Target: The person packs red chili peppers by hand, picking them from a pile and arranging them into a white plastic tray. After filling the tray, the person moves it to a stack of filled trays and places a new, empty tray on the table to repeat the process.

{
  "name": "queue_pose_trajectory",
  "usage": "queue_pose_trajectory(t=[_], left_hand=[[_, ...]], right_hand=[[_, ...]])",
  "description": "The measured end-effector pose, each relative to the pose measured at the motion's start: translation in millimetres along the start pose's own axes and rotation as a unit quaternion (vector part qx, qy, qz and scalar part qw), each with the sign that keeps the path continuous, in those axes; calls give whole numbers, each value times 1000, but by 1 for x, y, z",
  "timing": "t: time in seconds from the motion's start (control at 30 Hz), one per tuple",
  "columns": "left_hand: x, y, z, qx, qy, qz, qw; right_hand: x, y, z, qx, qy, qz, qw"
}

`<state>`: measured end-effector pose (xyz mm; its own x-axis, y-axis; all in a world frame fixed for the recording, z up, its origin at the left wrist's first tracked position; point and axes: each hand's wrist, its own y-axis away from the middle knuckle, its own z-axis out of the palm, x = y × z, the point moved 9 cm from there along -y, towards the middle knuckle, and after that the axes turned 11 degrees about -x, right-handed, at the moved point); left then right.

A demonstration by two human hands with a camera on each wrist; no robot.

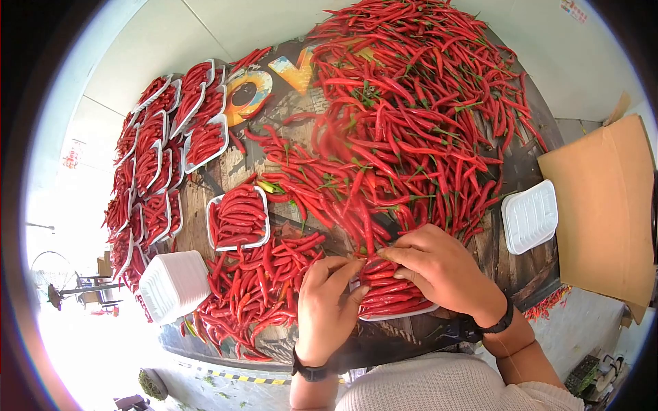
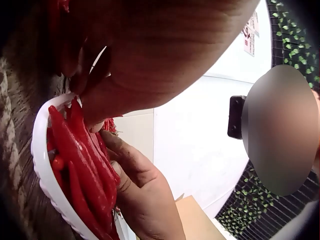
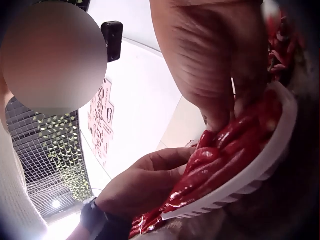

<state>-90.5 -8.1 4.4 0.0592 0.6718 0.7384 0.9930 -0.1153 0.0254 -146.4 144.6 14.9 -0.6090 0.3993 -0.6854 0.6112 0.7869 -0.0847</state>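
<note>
A white foam tray (image 1: 404, 315) filled with red chili peppers (image 1: 389, 293) lies at the table's front edge, between the two hands. The left hand (image 1: 325, 312) comes in from the left, its thumb and forefinger pinching the end of a chili pepper at the tray's far side. From the right, the right hand (image 1: 442, 270) bends over the tray and pinches the pepper's other end. In the left wrist view, the peppers (image 2: 85, 160) lie lengthwise, side by side. The tray's ribbed rim (image 3: 250, 182) shows in the right wrist view. The hands hide part of the top peppers.
A large heap of chili peppers (image 1: 425, 130) covers the back. Smaller loose peppers (image 1: 260, 294) lie left of the hands, near a filled tray (image 1: 265, 236) and stacked empty trays (image 1: 171, 288). Filled trays (image 1: 205, 140) line the left edge. White trays (image 1: 531, 216) and cardboard (image 1: 603, 212) stand right.
</note>
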Motion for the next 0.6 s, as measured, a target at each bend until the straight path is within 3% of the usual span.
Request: queue_pose_trajectory(t=[0.2, 0.6], left_hand=[[-8, 2, -1, 10, 35, -22, 999], [-2, 3, -8, 80, 26, 3, 996]], right_hand=[[0, 0, -2, 19, 13, 9, 1000], [1, -1, -3, 42, -8, 7, 999]])
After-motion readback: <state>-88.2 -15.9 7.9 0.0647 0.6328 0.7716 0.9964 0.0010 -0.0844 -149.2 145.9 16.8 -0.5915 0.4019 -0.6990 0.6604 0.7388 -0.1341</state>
